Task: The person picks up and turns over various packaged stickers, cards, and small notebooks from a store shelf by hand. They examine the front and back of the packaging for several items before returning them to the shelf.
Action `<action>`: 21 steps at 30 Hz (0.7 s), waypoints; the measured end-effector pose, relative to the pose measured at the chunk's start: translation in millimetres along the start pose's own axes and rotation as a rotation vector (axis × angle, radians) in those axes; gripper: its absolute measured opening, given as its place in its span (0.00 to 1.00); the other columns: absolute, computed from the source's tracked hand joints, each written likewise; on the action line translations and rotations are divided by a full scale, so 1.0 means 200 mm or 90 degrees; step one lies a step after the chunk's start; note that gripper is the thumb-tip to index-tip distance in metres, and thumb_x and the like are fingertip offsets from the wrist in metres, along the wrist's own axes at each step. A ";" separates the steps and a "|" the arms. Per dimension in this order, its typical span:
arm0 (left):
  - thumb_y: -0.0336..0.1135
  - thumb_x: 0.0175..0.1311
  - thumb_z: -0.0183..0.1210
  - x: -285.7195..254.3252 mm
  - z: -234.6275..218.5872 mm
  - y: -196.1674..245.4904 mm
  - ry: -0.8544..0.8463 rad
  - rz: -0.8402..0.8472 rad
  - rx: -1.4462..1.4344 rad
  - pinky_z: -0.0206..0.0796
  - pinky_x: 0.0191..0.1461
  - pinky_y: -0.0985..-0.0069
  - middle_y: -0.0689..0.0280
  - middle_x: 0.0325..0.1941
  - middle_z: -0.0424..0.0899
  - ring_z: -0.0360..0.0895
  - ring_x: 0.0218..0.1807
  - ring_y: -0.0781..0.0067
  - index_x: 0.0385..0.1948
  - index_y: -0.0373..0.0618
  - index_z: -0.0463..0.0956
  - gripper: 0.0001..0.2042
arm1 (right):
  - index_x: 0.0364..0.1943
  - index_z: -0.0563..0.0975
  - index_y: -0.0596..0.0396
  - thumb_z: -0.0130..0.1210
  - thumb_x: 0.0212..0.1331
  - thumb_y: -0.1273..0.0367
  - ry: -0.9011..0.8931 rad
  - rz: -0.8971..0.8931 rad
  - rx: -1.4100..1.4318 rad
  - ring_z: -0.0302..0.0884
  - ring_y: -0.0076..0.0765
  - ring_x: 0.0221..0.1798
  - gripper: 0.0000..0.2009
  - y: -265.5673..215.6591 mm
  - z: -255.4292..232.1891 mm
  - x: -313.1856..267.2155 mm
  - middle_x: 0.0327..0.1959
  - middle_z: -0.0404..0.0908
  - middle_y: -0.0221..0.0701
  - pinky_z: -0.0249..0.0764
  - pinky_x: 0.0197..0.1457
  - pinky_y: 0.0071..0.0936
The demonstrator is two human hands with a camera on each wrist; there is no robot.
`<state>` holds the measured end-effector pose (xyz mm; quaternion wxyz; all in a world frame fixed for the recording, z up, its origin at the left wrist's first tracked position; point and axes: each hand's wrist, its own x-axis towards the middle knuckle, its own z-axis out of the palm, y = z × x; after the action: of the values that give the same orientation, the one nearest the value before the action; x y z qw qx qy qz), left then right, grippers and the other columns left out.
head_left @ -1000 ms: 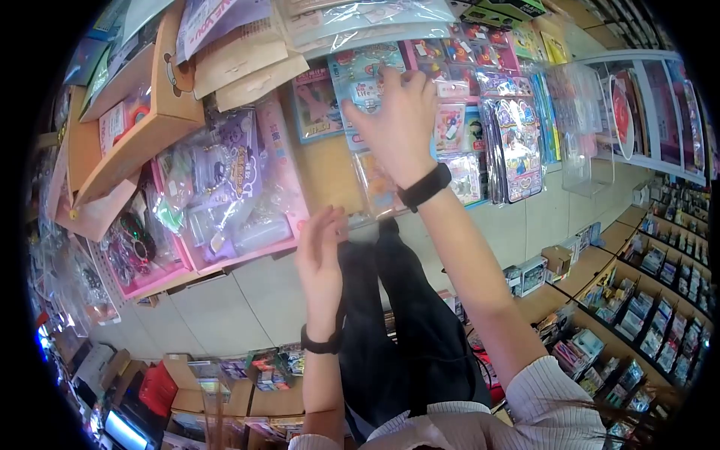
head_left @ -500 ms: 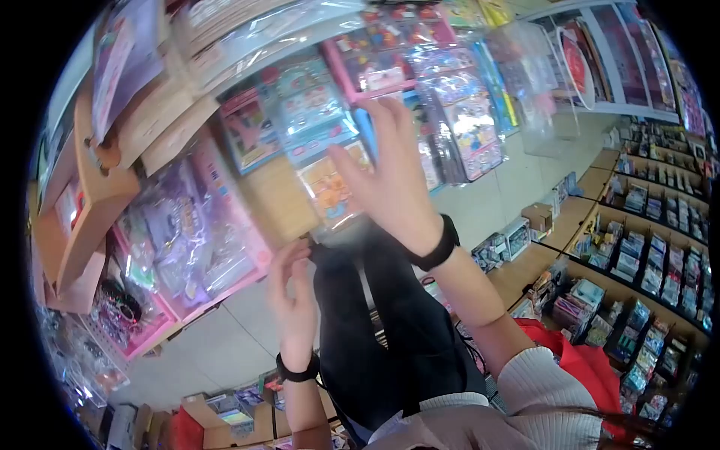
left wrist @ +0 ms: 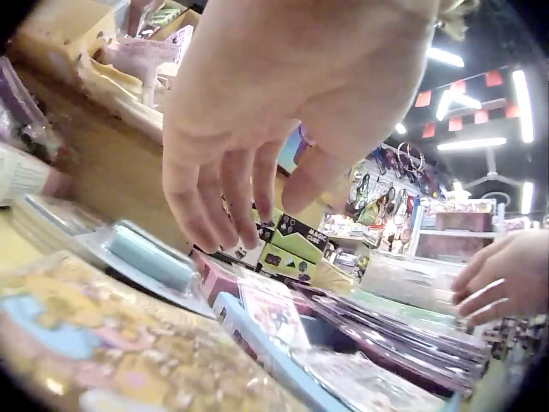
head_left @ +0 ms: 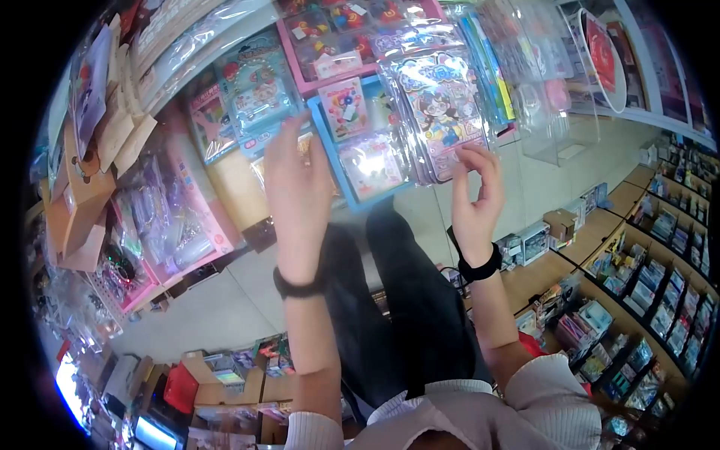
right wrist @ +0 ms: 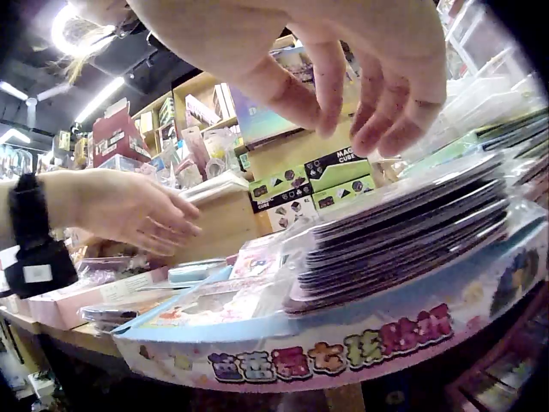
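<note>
My left hand [head_left: 298, 180] hovers over the packs at the left side of a light-blue display box [head_left: 331, 154], its fingers loosely bent with nothing in them. Partly beneath it lie a clear-wrapped pack with orange and blue pictures [left wrist: 129, 335] and a blue-edged pack [head_left: 259, 94]. My right hand [head_left: 478, 187] is at the front right corner of a stack of cartoon sticker packs [head_left: 439, 105] in plastic sleeves. In the right wrist view its relaxed fingers hang above that stack [right wrist: 403, 249]. Smaller cards [head_left: 373, 165] lie in the box's left part.
A pink tray [head_left: 327, 81] of small red toys adjoins the blue box at the back. Pink boxes of bagged trinkets [head_left: 172, 199] stand left. Clear plastic containers [head_left: 559, 120] are on the right. Green and black cube boxes [right wrist: 309, 184] stand behind. Shelves [head_left: 637, 285] line the far right.
My right hand has moved rightward, from over the left packs to the sticker stack. My left hand has come up and forward over the packs. The head view has shifted, with goods appearing farther left.
</note>
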<state>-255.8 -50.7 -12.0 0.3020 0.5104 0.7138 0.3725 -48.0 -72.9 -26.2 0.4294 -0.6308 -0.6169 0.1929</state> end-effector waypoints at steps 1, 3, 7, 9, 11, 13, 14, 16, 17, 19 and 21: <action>0.28 0.61 0.49 0.05 0.04 0.02 0.020 0.050 0.056 0.60 0.54 0.73 0.58 0.48 0.77 0.72 0.50 0.67 0.47 0.39 0.71 0.13 | 0.37 0.75 0.59 0.49 0.54 0.79 0.004 0.005 0.036 0.71 0.32 0.36 0.07 0.02 -0.02 -0.01 0.37 0.73 0.35 0.68 0.42 0.24; 0.28 0.61 0.49 0.10 0.10 0.06 0.046 0.129 0.105 0.62 0.52 0.73 0.58 0.48 0.77 0.73 0.48 0.67 0.47 0.42 0.72 0.13 | 0.37 0.75 0.59 0.49 0.54 0.79 0.003 0.062 0.053 0.71 0.29 0.35 0.08 0.07 -0.09 -0.03 0.35 0.73 0.33 0.67 0.40 0.22; 0.29 0.61 0.49 0.02 0.23 0.15 -0.066 -0.043 -0.046 0.65 0.50 0.74 0.60 0.47 0.78 0.76 0.46 0.69 0.47 0.42 0.71 0.13 | 0.42 0.72 0.60 0.48 0.57 0.77 -0.029 0.233 0.071 0.69 0.24 0.33 0.09 0.20 -0.21 -0.06 0.31 0.72 0.31 0.66 0.38 0.20; 0.31 0.62 0.49 -0.06 0.32 0.14 -0.100 -0.075 -0.106 0.63 0.56 0.73 0.56 0.53 0.73 0.72 0.53 0.64 0.55 0.39 0.64 0.18 | 0.45 0.71 0.60 0.48 0.58 0.76 -0.052 0.273 0.086 0.69 0.23 0.33 0.11 0.24 -0.22 -0.06 0.33 0.72 0.31 0.67 0.38 0.20; 0.34 0.64 0.48 -0.14 0.42 0.13 -0.126 -0.099 -0.156 0.58 0.61 0.71 0.49 0.61 0.63 0.64 0.61 0.59 0.59 0.33 0.55 0.24 | 0.53 0.65 0.60 0.48 0.60 0.72 -0.108 0.302 0.087 0.70 0.27 0.38 0.17 0.25 -0.22 -0.04 0.39 0.71 0.35 0.68 0.40 0.22; 0.35 0.66 0.47 -0.18 0.51 0.13 -0.131 -0.108 -0.206 0.54 0.63 0.71 0.50 0.61 0.61 0.61 0.62 0.64 0.60 0.30 0.52 0.25 | 0.55 0.63 0.61 0.48 0.61 0.70 -0.106 0.278 0.061 0.70 0.30 0.41 0.19 0.27 -0.20 -0.04 0.42 0.70 0.37 0.68 0.42 0.24; 0.35 0.66 0.47 -0.20 0.55 0.12 -0.122 -0.098 -0.253 0.53 0.63 0.72 0.50 0.61 0.61 0.61 0.62 0.66 0.60 0.29 0.51 0.26 | 0.57 0.61 0.61 0.49 0.61 0.69 -0.104 0.250 0.036 0.70 0.33 0.44 0.21 0.28 -0.19 -0.04 0.46 0.69 0.39 0.69 0.44 0.25; 0.34 0.66 0.47 -0.22 0.61 0.15 -0.101 -0.097 -0.256 0.52 0.63 0.74 0.52 0.61 0.60 0.60 0.61 0.69 0.61 0.28 0.48 0.26 | 0.57 0.61 0.63 0.49 0.61 0.68 -0.108 0.215 0.014 0.70 0.35 0.46 0.22 0.29 -0.18 -0.02 0.47 0.69 0.41 0.69 0.46 0.26; 0.33 0.66 0.47 -0.21 0.63 0.15 -0.101 -0.096 -0.292 0.51 0.63 0.76 0.51 0.62 0.60 0.60 0.62 0.67 0.61 0.28 0.46 0.27 | 0.57 0.61 0.64 0.49 0.61 0.68 -0.111 0.179 -0.009 0.70 0.37 0.47 0.22 0.29 -0.18 -0.01 0.48 0.69 0.42 0.69 0.48 0.26; 0.32 0.65 0.47 -0.22 0.64 0.19 -0.091 -0.095 -0.230 0.51 0.63 0.76 0.51 0.62 0.60 0.60 0.62 0.66 0.62 0.28 0.46 0.28 | 0.56 0.61 0.66 0.49 0.61 0.68 -0.131 0.205 0.041 0.70 0.37 0.47 0.22 0.32 -0.17 -0.01 0.49 0.69 0.43 0.69 0.48 0.26; 0.28 0.63 0.49 -0.23 0.66 0.21 -0.084 -0.090 -0.170 0.51 0.63 0.75 0.50 0.62 0.59 0.60 0.62 0.63 0.62 0.28 0.44 0.29 | 0.55 0.62 0.67 0.50 0.61 0.67 -0.152 0.230 0.092 0.70 0.36 0.47 0.22 0.36 -0.17 -0.01 0.50 0.69 0.44 0.68 0.49 0.26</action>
<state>-114.2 -56.2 -45.6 0.4386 0.4378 0.6706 0.4077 21.0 -76.0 -63.6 0.3556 -0.6714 -0.5249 0.3838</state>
